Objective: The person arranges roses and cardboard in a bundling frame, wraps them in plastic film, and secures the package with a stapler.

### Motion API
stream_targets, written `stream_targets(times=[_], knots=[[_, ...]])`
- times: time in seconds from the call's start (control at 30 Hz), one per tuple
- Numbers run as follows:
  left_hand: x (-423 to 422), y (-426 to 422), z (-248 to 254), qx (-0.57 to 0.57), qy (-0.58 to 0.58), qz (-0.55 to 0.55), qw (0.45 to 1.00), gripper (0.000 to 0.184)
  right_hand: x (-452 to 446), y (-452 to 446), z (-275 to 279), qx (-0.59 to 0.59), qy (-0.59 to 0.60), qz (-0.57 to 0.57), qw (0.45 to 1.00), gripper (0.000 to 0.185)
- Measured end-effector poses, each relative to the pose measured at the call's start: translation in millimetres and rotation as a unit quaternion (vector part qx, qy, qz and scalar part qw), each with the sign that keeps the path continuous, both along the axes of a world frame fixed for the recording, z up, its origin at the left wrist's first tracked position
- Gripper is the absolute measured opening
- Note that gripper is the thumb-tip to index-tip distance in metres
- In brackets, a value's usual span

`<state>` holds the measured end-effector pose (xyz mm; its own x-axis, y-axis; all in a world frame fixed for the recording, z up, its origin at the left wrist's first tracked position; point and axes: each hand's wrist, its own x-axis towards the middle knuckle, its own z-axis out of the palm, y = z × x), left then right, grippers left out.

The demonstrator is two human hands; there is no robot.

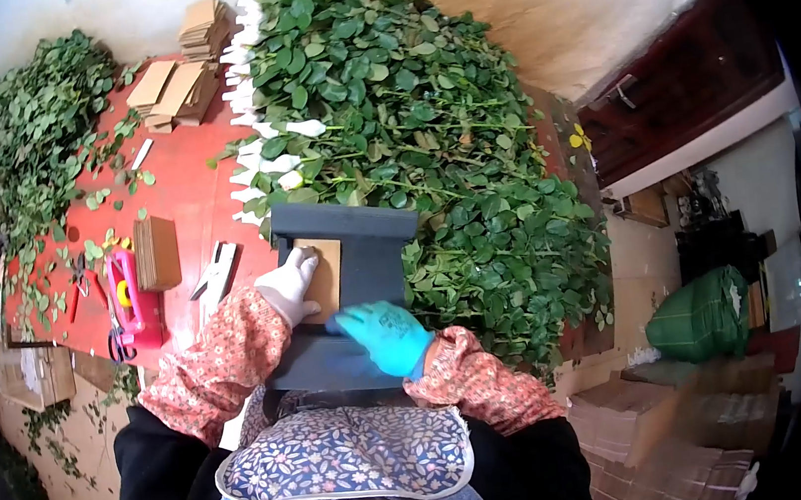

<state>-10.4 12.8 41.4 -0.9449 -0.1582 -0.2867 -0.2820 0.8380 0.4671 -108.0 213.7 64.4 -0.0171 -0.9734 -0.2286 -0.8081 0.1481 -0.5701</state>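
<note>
My left hand [289, 286], in a white glove, rests on a flat brown cardboard piece [327, 277], its thumb and fingers apart. The cardboard lies in a dark grey tray-like holder [374, 265] with a raised back edge. At the holder's right side is my right hand [389, 337], in a teal glove, reaching toward the cardboard's lower end. Its fingertips are smeared by motion, so what they hold, if anything, does not show. Just beyond the holder lies a large heap of leafy green stems [425, 127], several with white-wrapped heads [255, 163] on the left.
Left on the red table [183, 187] are a pink tape dispenser [136, 307], a cardboard stack [157, 253], red-handled pliers [83, 289], scissors [117, 337] and a stapler-like tool [216, 278]. More cardboard [173, 93] and another leafy heap [45, 124] lie behind. A green sack [697, 319] stands at right.
</note>
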Motion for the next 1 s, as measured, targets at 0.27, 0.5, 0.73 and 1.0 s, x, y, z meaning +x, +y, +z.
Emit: stream_targets(times=[0.27,0.5,0.73,1.0], knots=[[-6,7,-12,-0.056,-0.046,-0.008,0.997,0.084,25,21,-39,-0.204,0.255,0.007,0.945,0.034],[-4,13,-3,-0.076,-0.076,0.003,0.994,0.087,2,16,-24,-0.238,0.025,0.032,0.97,0.04],[3,15,-18,-0.053,0.057,0.012,0.997,0.065,-137,-58,76,-0.154,0.088,-0.078,0.981,0.04],[0,7,-17,-0.055,0.048,-0.034,0.997,0.056,-320,-156,-47,-0.214,0.343,-0.036,0.914,0.037]])
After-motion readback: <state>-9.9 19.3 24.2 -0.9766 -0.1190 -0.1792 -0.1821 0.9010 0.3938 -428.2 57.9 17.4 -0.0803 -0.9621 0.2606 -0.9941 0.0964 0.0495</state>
